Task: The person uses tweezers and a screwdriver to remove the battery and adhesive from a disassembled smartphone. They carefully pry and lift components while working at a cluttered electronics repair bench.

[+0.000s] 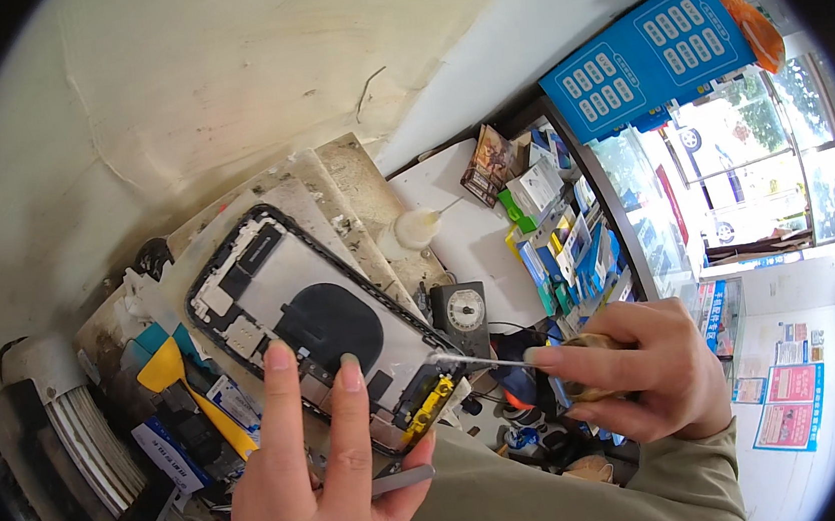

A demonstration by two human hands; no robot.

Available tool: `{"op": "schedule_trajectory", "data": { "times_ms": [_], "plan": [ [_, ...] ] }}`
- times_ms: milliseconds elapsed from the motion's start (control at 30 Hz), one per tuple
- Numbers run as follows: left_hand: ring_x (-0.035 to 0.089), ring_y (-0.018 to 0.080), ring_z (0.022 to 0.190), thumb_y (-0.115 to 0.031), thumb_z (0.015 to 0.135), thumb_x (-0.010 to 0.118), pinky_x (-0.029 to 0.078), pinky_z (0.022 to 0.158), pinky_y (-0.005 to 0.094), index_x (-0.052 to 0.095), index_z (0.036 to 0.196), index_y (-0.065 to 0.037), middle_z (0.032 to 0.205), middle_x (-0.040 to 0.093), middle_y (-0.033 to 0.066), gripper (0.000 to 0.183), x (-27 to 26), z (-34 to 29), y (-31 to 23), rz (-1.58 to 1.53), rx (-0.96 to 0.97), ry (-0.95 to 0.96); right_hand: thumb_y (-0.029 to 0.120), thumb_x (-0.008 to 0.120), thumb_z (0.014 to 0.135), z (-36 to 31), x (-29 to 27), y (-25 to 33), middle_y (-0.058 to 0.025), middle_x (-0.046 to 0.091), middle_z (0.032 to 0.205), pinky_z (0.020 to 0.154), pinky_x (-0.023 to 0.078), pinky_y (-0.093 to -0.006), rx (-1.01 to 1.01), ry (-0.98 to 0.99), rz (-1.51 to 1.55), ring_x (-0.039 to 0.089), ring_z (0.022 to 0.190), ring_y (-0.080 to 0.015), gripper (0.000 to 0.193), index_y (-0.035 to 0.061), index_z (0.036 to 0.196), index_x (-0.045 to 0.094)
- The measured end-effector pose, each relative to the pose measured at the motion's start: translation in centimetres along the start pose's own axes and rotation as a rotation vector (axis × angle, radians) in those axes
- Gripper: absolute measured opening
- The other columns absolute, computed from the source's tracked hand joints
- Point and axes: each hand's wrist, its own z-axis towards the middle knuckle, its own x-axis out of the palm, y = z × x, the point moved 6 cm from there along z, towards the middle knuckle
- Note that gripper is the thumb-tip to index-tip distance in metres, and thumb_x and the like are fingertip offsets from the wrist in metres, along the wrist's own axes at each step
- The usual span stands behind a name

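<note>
An opened phone housing (329,334) with a black frame, a round black charging pad and a yellow part at its lower end lies tilted under my left hand (321,461). Two fingertips of that hand press on the inside, while the thumb meets the lower edge. A flat grey metal tool (404,479) pokes out beside this thumb; the rest of it is hidden. My right hand (649,369) pinches a thin white cotton swab (487,359), whose tip touches the housing near its right edge. Behind these fingers shows a brownish rounded thing (580,360), its kind unclear.
A yellow pry tool (200,402) and phone parts lie to the left, near a ribbed grey machine (80,413). Past the housing stand a small bottle (416,228) and a black box with a dial (461,312). Several small packages (560,227) fill the right side.
</note>
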Motion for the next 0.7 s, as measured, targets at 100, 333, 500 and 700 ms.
{"op": "schedule_trajectory", "data": {
  "times_ms": [100, 333, 500, 700],
  "plan": [
    [0.075, 0.0399, 0.108, -0.041, 0.088, 0.084, 0.064, 0.074, 0.0391, 0.073, 0.138, -0.005, 0.148, 0.059, 0.0320, 0.063, 0.4, -0.2, 0.1, -0.043, -0.006, 0.016, 0.019, 0.085, 0.083, 0.9, 0.7, -0.2, -0.0034, 0.055, 0.073, 0.047, 0.045, -0.0347, -0.043, -0.009, -0.039, 0.057, 0.056, -0.0192, 0.053, 0.0176, 0.135, 0.077],
    [0.076, 0.0395, 0.105, -0.039, 0.086, 0.086, 0.062, 0.072, 0.0376, 0.071, 0.140, -0.002, 0.148, 0.057, 0.0348, 0.067, 0.6, -0.3, 0.2, -0.094, -0.014, 0.016, 0.018, 0.084, 0.083, 1.5, 1.4, -0.6, -0.0015, 0.049, 0.070, 0.045, 0.042, -0.0354, -0.095, 0.036, -0.029, 0.055, 0.055, -0.0184, 0.054, 0.0192, 0.136, 0.076],
    [0.075, 0.0306, 0.090, -0.042, 0.088, 0.085, 0.057, 0.063, 0.0321, 0.071, 0.140, -0.002, 0.148, 0.058, 0.0344, 0.067, 0.6, -0.4, 0.3, -0.070, -0.005, 0.001, 0.019, 0.085, 0.083, 1.6, 1.4, -0.9, -0.0015, 0.049, 0.071, 0.045, 0.042, -0.0354, -0.112, 0.045, -0.034, 0.055, 0.055, -0.0185, 0.055, 0.0201, 0.138, 0.076],
    [0.069, 0.0206, 0.075, -0.044, 0.090, 0.083, 0.047, 0.053, 0.0268, 0.071, 0.141, -0.002, 0.147, 0.059, 0.0343, 0.067, 0.8, -0.4, 0.4, -0.068, 0.000, 0.002, 0.021, 0.084, 0.083, 1.6, 1.5, -1.3, -0.0019, 0.049, 0.071, 0.045, 0.042, -0.0358, -0.130, 0.026, -0.008, 0.055, 0.055, -0.0189, 0.056, 0.0207, 0.139, 0.075]
  ]
}}
